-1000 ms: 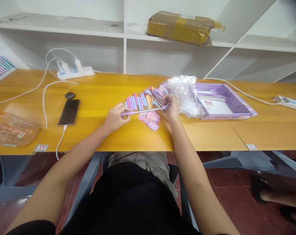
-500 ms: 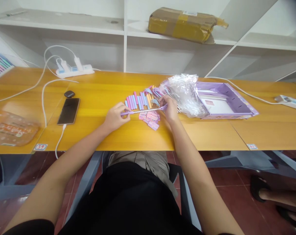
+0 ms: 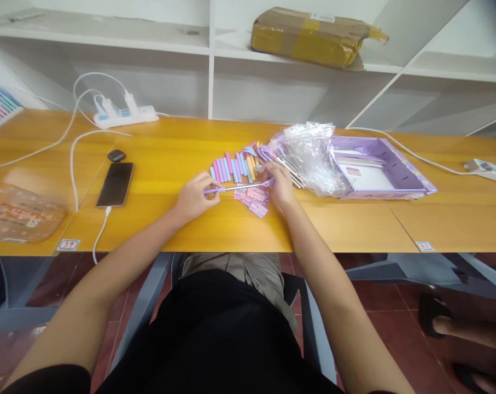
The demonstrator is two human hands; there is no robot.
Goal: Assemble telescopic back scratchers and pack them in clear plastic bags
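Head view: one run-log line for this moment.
left hand: grips purple handle of metal rod | right hand: grips rod's other end | nearby: pink cards, coloured sticks, clear bags, purple tray

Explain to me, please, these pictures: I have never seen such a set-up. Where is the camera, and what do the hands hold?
There is no machine: only a person using two bare hands. The pictures come from one camera worn on the head, looking forward and down. The left hand holds the purple handle of a thin metal rod; the right hand holds its other end. On the table, coloured sticks lie in a row beyond the rod, with pink cards nearer the person. To the right are clear plastic bags and an open purple box; a phone lies left.
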